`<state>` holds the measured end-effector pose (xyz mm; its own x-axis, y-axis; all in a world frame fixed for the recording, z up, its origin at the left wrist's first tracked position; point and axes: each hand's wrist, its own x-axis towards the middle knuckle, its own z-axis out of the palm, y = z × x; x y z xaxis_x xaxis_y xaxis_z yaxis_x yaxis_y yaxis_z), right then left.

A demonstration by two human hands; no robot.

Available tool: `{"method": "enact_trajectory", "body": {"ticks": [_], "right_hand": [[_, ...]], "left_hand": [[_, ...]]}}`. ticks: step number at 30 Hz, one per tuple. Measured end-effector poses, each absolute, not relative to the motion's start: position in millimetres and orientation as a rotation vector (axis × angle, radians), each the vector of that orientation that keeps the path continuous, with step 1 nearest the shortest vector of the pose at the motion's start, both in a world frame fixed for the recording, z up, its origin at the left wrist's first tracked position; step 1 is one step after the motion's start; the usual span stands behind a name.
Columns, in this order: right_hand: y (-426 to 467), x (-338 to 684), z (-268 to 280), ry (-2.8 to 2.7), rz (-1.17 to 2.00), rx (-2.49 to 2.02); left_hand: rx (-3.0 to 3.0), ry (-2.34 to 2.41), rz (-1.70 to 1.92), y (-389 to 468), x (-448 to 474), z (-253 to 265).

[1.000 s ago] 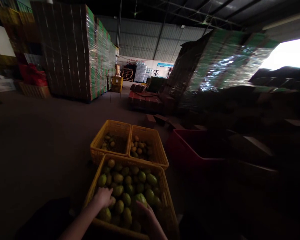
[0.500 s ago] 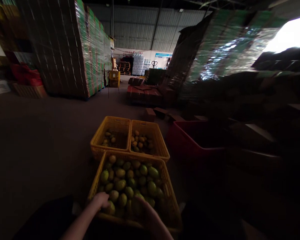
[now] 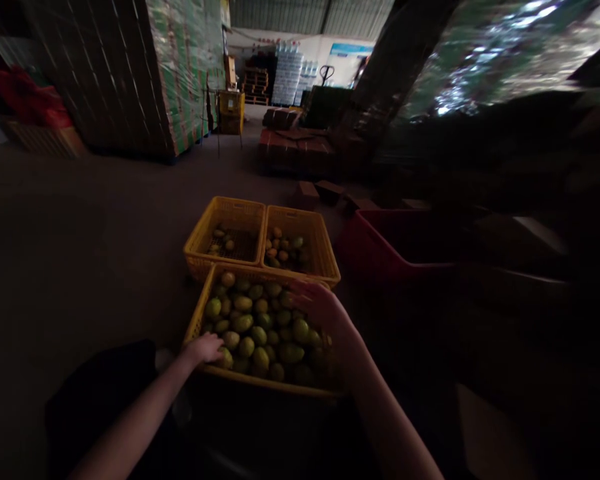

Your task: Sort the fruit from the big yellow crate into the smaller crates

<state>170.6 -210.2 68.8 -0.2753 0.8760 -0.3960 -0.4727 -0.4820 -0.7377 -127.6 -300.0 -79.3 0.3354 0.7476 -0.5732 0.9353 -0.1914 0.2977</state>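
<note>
A yellow plastic crate (image 3: 198, 313) full of oval, green-yellow fruit that look like mangoes (image 3: 259, 335) stands right in front of me. At its near left corner, my left hand (image 3: 207, 348) has its fingers curled over a mango (image 3: 225, 358). My right hand (image 3: 320, 305) reaches over the far right part of the crate, above the fruit, with fingers stretched forward and slightly blurred. Nothing shows in it. Behind stand two more yellow crates: the left one (image 3: 195, 248) with a few fruits on its floor, the right one (image 3: 325, 250) with several, some more orange.
A red bin (image 3: 375, 243) stands to the right of the crates. Cardboard pieces (image 3: 307, 193) lie beyond on the floor. Tall wrapped stacks of boxes (image 3: 190, 80) rise on both sides. A pallet jack handle (image 3: 326, 72) shows far back.
My right hand has moved forward from the near side of the crate to its far right part. My left hand stays at the near left corner. The view has tilted down.
</note>
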Motion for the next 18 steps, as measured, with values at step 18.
{"method": "enact_trajectory", "body": {"ticks": [18], "right_hand": [[-263.2,176.1,42.3,-0.316,1.795,-1.073]], "left_hand": [[1.928,1.665,-0.554,-266.6,-120.9,-40.8]]}}
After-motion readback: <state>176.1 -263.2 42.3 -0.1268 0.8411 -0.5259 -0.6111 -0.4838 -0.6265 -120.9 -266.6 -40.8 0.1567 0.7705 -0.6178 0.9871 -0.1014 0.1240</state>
